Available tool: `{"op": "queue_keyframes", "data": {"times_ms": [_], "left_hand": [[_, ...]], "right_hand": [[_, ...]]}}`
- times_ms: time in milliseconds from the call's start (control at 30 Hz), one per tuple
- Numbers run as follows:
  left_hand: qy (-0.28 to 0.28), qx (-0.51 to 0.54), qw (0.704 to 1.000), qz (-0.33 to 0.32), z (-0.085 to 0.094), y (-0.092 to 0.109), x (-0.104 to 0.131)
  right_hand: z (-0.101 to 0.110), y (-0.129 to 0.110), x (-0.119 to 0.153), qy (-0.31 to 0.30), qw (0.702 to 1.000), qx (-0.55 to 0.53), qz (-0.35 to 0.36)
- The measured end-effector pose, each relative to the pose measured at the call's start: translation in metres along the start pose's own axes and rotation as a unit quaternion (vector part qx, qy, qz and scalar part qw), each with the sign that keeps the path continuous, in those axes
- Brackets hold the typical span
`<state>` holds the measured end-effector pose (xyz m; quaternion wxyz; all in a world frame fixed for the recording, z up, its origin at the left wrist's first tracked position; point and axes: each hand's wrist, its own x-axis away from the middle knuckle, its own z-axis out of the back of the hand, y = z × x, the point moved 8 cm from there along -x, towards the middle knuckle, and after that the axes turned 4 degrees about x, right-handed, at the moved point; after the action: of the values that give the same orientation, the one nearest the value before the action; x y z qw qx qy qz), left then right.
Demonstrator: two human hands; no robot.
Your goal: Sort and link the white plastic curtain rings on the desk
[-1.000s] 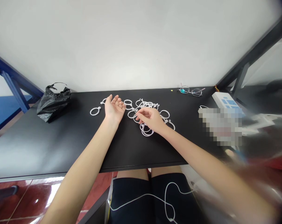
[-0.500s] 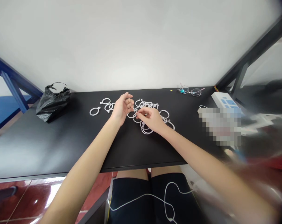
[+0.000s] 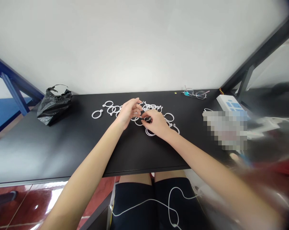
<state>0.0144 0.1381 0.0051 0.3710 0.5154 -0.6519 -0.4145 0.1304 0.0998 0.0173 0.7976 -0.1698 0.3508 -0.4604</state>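
Note:
A pile of white plastic curtain rings (image 3: 152, 106), each with a small knob or eyelet, lies on the black table (image 3: 144, 153) around my hands. My right hand (image 3: 156, 123) is over the pile, its thumb and fingers curled in a pinch on a white curtain ring, partly hidden by the fingers. Just left of it, my left hand (image 3: 129, 111) hovers at the pile's edge, palm turned right and fingers loosely bent and apart; I see nothing in it. A smaller group of rings (image 3: 111, 110) lies left of my left hand, with one ring (image 3: 96, 114) apart from it.
A crumpled black plastic bag (image 3: 55, 103) stands at the table's left. Eyeglasses (image 3: 194, 93) lie near the back wall. To the right are a white box with blue marks (image 3: 230, 103), a pixelated patch and clear plastic. A white cable (image 3: 149, 200) crosses my lap.
My left hand has shifted slightly right and down, closer to my right hand. My right hand's fingers have moved slightly among the rings, and some rings near them have shifted.

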Motion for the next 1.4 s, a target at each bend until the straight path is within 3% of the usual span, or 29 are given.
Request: {"op": "queue_keyframes", "data": {"times_ms": [600, 1400], "left_hand": [[-0.046, -0.080, 0.996, -0.002, -0.009, -0.003, 0.004], [-0.041, -0.120, 0.992, 0.001, -0.011, -0.003, 0.005]], "right_hand": [[-0.005, -0.004, 0.001, -0.025, 0.999, 0.035, 0.008], [-0.011, -0.007, 0.003, -0.047, 0.998, -0.013, 0.039]]}}
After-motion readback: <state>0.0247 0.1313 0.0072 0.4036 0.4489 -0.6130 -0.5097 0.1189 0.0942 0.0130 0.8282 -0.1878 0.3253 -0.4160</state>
